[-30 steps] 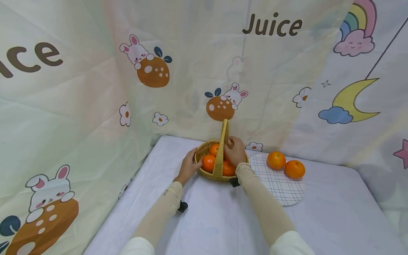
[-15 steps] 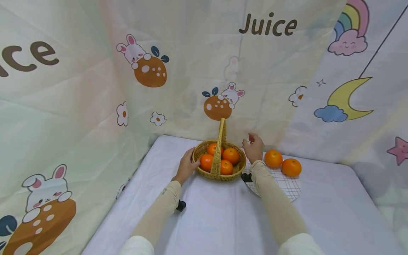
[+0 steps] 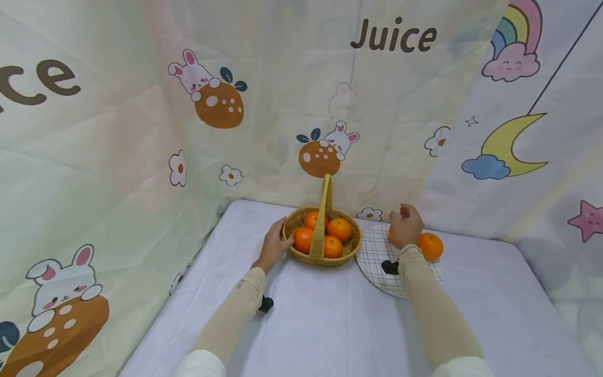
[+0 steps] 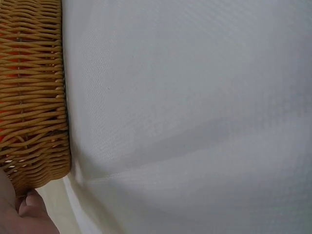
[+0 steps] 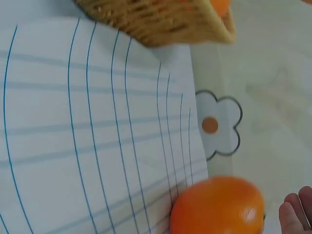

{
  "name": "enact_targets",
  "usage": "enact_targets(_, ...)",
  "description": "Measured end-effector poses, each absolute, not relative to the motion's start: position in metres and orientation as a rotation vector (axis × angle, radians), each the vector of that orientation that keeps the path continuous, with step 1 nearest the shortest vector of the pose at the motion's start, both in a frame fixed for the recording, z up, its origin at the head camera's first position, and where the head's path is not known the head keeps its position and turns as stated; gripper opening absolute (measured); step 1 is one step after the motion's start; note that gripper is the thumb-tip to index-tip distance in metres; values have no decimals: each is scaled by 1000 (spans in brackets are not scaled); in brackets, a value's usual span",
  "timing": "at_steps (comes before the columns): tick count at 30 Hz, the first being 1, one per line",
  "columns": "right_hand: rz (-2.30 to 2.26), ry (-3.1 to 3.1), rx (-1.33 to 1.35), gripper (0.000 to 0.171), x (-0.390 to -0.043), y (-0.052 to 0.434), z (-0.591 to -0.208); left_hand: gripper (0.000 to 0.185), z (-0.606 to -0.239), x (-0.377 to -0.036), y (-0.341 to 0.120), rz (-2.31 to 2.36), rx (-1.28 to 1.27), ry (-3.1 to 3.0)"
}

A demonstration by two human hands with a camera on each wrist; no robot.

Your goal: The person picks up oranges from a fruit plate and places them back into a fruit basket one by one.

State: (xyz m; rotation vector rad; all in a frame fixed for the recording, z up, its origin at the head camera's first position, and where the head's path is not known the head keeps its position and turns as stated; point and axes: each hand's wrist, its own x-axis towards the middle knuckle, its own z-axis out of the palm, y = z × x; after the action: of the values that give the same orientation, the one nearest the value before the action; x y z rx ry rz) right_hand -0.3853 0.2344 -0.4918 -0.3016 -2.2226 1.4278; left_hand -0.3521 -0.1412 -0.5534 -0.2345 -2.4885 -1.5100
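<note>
Oranges fill a small wicker basket (image 3: 322,246) that stands near the back of a table (image 3: 330,324) covered with a pale cloth. Four of them show in the head view, two on each side of the upright handle (image 3: 323,209). The left hand (image 3: 275,245) rests against the basket's left wall with its fingers lying along the weave; the left wrist view shows a fingertip (image 4: 30,201) touching the foot of the woven side, but whether the fingers actually grasp the rim I cannot tell. Just to the right of the basket lies a round white mat (image 3: 377,256) with a thin blue grid, its edge touching or nearly touching the basket. The right hand (image 3: 405,228) hovers over the far part of that mat, fingers loosely curved and holding nothing, right above an orange (image 5: 218,206) that the hand mostly hides from the head camera; in the right wrist view this orange sits on the mat's edge with a fingertip (image 5: 295,215) just beside it, not plainly touching. A second orange (image 3: 430,245) lies on the mat to the right of the hand, close beside the wrist. Behind the table hangs a printed backdrop (image 3: 188,131) with rabbits, flowers, a moon and the word "Juice".
</note>
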Motion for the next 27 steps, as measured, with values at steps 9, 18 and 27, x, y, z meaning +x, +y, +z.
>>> enact_targets(9,1392,-2227,-370,50,-370,272,-490,69,-553,-353,-144,-1531,-252,-2468)
enact_targets(18,1197,-2303,-356,51,-358,309,-502,69,-554,-353,-143,-1545,-247,-2466)
enact_targets(27,1158,-2329,-391,53,-346,327,-519,70,-554,-353,-144,-1556,-263,-2450)
